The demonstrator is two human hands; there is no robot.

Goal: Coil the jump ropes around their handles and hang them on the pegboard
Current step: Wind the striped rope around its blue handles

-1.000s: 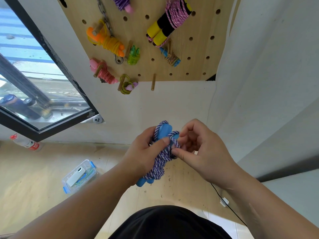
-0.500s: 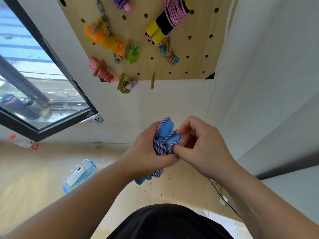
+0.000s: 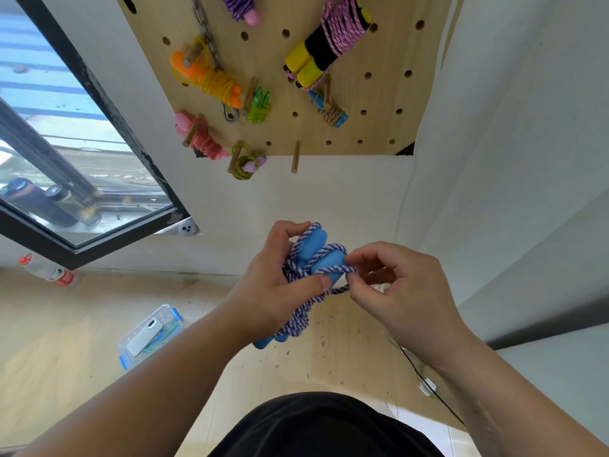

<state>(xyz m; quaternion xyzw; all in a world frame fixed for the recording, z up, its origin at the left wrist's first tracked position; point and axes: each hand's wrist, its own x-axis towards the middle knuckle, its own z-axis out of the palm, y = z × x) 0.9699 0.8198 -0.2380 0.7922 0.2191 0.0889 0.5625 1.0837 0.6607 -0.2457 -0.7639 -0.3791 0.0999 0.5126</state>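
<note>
Below the pegboard (image 3: 379, 127), the left hand (image 3: 273, 291) grips the blue handles (image 3: 316, 255); the right hand (image 3: 395, 291) pinches the rope (image 3: 333, 270).

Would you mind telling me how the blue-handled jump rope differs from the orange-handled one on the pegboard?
The blue-handled jump rope is held in both hands, its purple-and-white cord partly loose; the orange-handled jump rope hangs on a peg, its yellow cord fully coiled. The blue one's cord is braided, the orange one's smooth. Both have handles side by side.
</note>
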